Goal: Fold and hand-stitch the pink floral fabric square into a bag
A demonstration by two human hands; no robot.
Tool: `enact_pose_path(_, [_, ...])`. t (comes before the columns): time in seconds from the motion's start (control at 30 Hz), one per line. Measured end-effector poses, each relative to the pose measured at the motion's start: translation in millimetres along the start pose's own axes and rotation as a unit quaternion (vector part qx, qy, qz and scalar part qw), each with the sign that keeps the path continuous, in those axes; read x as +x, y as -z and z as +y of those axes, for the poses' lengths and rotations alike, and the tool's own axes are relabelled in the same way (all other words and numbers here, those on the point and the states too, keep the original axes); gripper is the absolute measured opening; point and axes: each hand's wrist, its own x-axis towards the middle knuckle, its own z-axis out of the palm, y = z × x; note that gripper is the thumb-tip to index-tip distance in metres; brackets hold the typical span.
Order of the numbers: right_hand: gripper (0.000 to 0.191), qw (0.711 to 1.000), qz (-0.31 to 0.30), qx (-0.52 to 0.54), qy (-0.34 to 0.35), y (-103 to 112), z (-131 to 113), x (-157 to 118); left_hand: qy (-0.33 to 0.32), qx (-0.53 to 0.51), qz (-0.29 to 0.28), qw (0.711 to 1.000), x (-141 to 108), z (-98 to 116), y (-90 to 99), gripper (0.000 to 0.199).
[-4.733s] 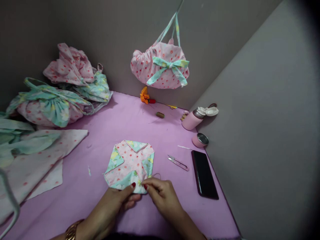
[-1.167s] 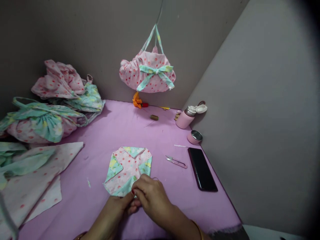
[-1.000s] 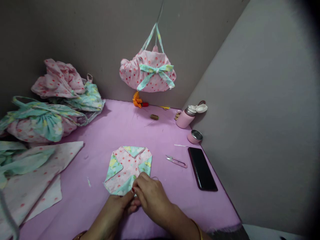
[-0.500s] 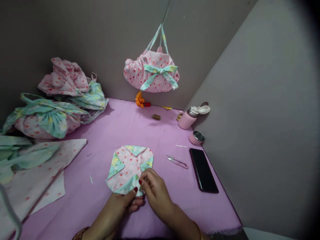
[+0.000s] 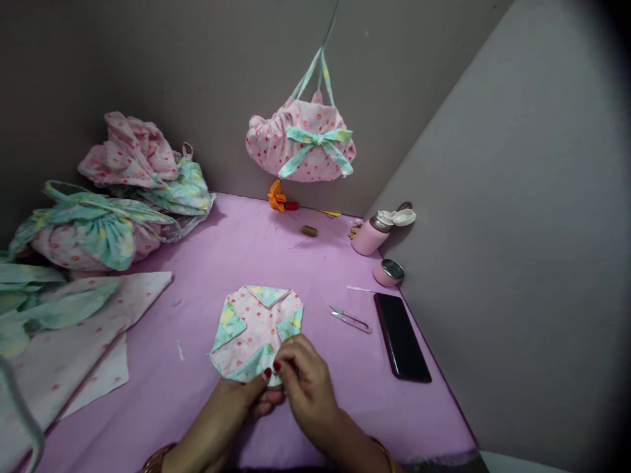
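Note:
A roughly eight-sided fabric piece [image 5: 260,315], pink with red dots and with floral mint triangles at its corners, lies flat on the lilac-covered table. My left hand [image 5: 246,401] grips its near edge, thumb on top and fingers underneath. Just right of that thumb, my right hand [image 5: 303,374] is closed in a pinch at the same edge. Whatever sits between its fingertips is too small to make out. A pair of pink thread snips [image 5: 351,320] rests to the right of the fabric.
A black phone [image 5: 402,337], a pink cup lid [image 5: 388,272] and an open pink bottle [image 5: 371,236] line the right side. A thread spool [image 5: 309,231] lies farther back. Fabric bags [image 5: 98,233] and cut cloth [image 5: 93,341] fill the left. A dotted bag [image 5: 305,141] hangs above.
My right hand has dipped slightly toward the fabric's near edge, its fingertips now closer to my left thumb. My left hand and the fabric have stayed nearly in place.

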Motion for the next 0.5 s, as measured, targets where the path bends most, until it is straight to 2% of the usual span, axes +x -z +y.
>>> enact_pose_path(0.07, [0.013, 0.982, 0.059, 0.157, -0.082, 3.9, 0.1, 4.2, 0.01, 0.008, 0.023, 1.0, -0.2, -0.3, 1.4, 0.035])
enact_pose_path(0.13, [0.013, 0.937, 0.102, 0.294, -0.157, 11.1, 0.8, 9.0, 0.019, 0.014, 0.047, 0.999, -0.7, -0.3, 2.4, 0.043])
enact_pose_path(0.2, [0.017, 0.896, 0.142, 0.373, -0.194, 21.3, 1.1, 13.2, 0.027, 0.016, 0.061, 0.998, -1.0, 0.2, 2.5, 0.05])
enact_pose_path(0.33, [0.027, 0.843, 0.216, 0.436, -0.229, 45.6, -0.9, 18.4, 0.034, -0.007, 0.077, 0.996, 0.2, 2.4, 1.6, 0.055])
enact_pose_path(0.5, [0.024, 0.817, 0.299, 0.448, -0.205, 73.0, -3.3, 22.8, 0.057, -0.018, 0.088, 0.994, 1.2, 2.4, 3.5, 0.047])
